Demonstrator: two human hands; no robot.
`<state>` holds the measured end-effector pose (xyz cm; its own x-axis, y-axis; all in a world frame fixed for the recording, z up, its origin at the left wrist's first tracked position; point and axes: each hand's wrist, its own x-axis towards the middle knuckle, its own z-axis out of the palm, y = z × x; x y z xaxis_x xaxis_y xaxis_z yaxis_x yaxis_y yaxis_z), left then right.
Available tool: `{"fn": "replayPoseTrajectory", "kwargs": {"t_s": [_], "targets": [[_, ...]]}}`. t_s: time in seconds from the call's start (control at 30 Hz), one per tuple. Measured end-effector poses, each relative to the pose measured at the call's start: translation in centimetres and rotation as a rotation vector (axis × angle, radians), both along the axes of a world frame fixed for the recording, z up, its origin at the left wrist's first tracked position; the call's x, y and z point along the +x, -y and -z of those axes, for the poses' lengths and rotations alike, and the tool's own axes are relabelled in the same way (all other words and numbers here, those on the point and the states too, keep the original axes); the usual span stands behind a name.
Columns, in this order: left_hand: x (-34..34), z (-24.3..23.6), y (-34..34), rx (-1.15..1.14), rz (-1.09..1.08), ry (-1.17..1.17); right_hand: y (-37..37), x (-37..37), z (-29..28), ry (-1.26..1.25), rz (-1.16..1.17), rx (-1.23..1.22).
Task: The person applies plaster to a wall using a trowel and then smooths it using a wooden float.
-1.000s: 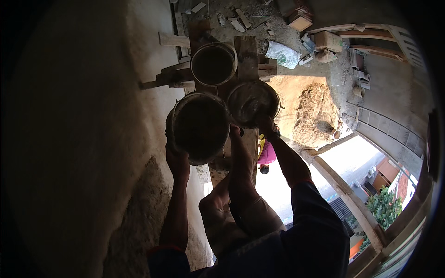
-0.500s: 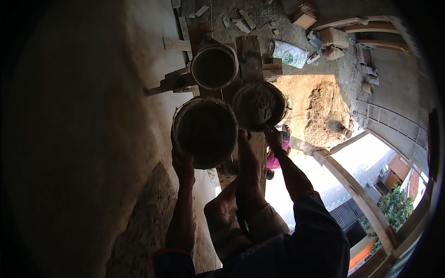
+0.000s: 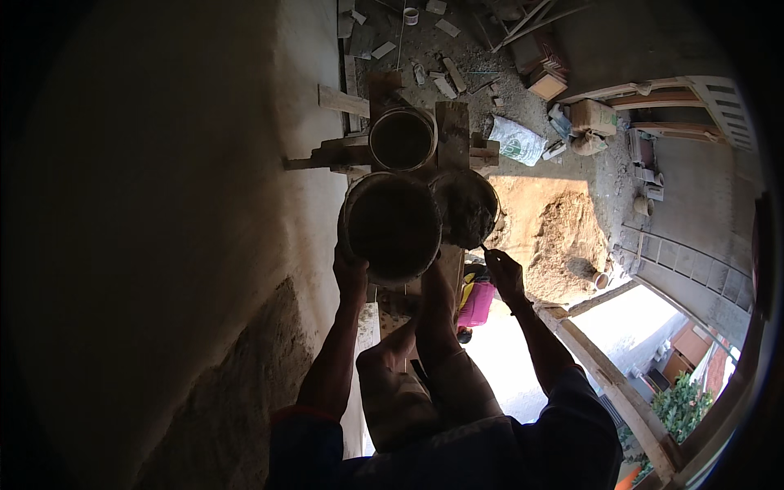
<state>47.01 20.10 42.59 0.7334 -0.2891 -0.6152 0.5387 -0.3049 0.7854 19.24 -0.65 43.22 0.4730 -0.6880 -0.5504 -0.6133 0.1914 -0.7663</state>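
My left hand [image 3: 352,279] is closed on the lower left rim of a large round bucket [image 3: 346,220], held up with its inside in deep shadow. To its right and partly behind it stands a second bucket [image 3: 496,200] with a rough grey mix [image 3: 474,214] like mortar inside. My right hand [image 3: 506,276] is closed near this bucket's lower right edge. Its fingers grip a thin dark handle [image 3: 485,247] reaching to the rim; what it belongs to is hidden in shadow. Beyond both, a third bucket [image 3: 432,131] rests on the planks.
My legs are on narrow wooden planks [image 3: 452,135] high above the ground. A plastered wall [image 3: 204,204] runs close on the left. Below lie a sand heap [image 3: 563,237], a white sack [image 3: 516,142] and scattered boards. A person in pink [image 3: 478,304] is beneath. A timber post [image 3: 612,376] crosses at right.
My right hand has drawn back from the mortar bucket, down and to the right. My left hand still holds the large bucket, now overlapping the mortar bucket more. The whole view has shifted.
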Motion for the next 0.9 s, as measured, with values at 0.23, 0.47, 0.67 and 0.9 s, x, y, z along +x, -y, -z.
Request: {"fn": "replayPoseTrajectory", "kwargs": {"t_s": [0.23, 0.47, 0.67, 0.9], "targets": [[-1.6, -8.7, -1.4, -0.041, -0.015, 0.131, -0.6, 7.1, -12.6, 0.064, -0.711, -0.543], [-0.1, -19.9, -1.5, -0.128, -0.096, 0.200, -1.7, 15.1, -21.6, 0.100, -0.942, -0.854], [1.3, -27.2, -4.8, 0.015, -0.115, 0.396, -1.5, 20.6, -28.5, 0.140, -1.252, -1.128], [0.7, -28.7, -8.7, 0.153, -0.346, 0.432, -3.9, 23.4, -31.2, 0.468, -1.668, -1.084]]}}
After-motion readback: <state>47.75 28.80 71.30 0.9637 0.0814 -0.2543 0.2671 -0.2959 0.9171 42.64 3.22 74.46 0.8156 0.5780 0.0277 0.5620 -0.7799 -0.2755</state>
